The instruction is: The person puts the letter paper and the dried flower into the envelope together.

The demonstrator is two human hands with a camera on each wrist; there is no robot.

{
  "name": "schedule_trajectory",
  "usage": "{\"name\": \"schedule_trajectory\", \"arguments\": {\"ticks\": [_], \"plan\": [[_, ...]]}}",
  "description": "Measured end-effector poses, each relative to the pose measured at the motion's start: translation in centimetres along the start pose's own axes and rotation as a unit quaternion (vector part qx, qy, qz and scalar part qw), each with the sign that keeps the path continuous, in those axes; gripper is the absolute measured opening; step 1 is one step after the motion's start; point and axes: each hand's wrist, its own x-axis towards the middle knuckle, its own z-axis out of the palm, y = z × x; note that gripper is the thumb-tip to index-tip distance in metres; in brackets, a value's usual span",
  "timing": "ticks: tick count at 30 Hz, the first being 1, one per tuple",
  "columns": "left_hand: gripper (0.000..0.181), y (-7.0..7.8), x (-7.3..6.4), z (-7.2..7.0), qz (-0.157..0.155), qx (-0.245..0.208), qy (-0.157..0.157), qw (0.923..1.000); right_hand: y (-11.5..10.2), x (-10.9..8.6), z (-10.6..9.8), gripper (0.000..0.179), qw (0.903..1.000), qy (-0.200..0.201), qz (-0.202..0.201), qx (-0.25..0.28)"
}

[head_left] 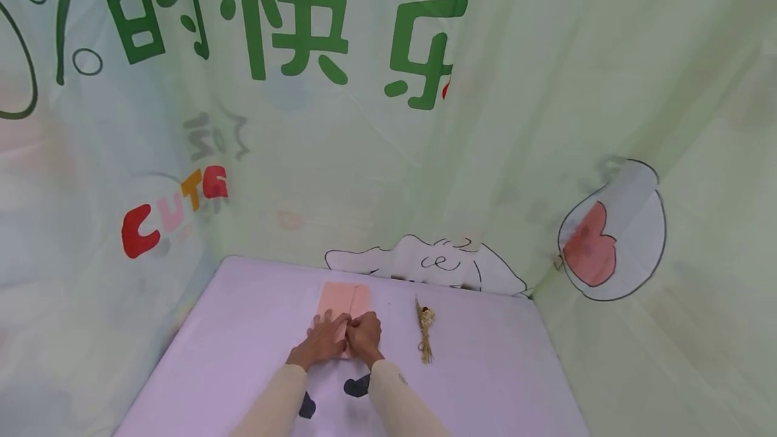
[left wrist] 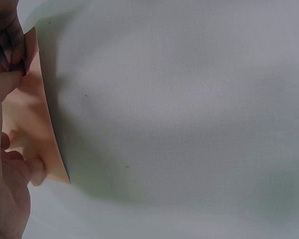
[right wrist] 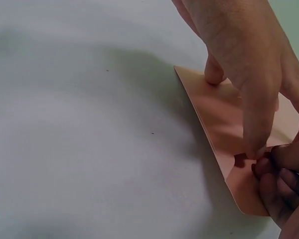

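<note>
A flat, folded salmon-pink paper piece (head_left: 341,294) with a lengthwise seam lies on the lilac tabletop, both hands over its near part. My left hand (head_left: 324,340) rests on its left side with fingers spread, holding it down; the thumb reaches toward the seam. At the near right, my right hand (head_left: 365,336) has curled fingers pinching the paper's layered edge. In the right wrist view, the paper (right wrist: 214,119) shows a lifted, notched flap beside the pinching fingertips. The left wrist view shows the paper's straight edge (left wrist: 53,134); the exact pinch point is partly hidden by fingers.
A small bunch of dried flowers (head_left: 425,329) lies to the right of the paper. Dark objects (head_left: 357,386) show beside both cuffs. Pale printed curtains (head_left: 340,174) stand behind and along both sides of the lilac table (head_left: 485,369).
</note>
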Motion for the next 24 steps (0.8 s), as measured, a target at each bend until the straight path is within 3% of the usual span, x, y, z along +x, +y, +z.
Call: {"name": "schedule_trajectory", "arguments": {"ticks": [7,12,16,24], "plan": [[0.050,0.8,-0.3,-0.3,-0.018,0.010,-0.006,0.9998,-2.4,-0.3,-3.0,0.005,0.9998,0.014,0.000,-0.014],[0.049,1.2,-0.2,-0.4,-0.041,0.021,-0.011,0.9989,-2.7,0.5,-5.4,0.004,0.9979,0.064,-0.005,-0.015],[0.047,0.7,0.0,-0.2,-0.032,0.040,-0.001,0.9987,-2.4,1.6,-7.3,0.007,0.9924,0.120,-0.009,-0.026],[0.048,0.8,-0.4,0.0,-0.013,-0.010,0.005,0.9999,-0.7,2.8,-11.8,0.023,0.9804,0.191,0.035,-0.037]]}}
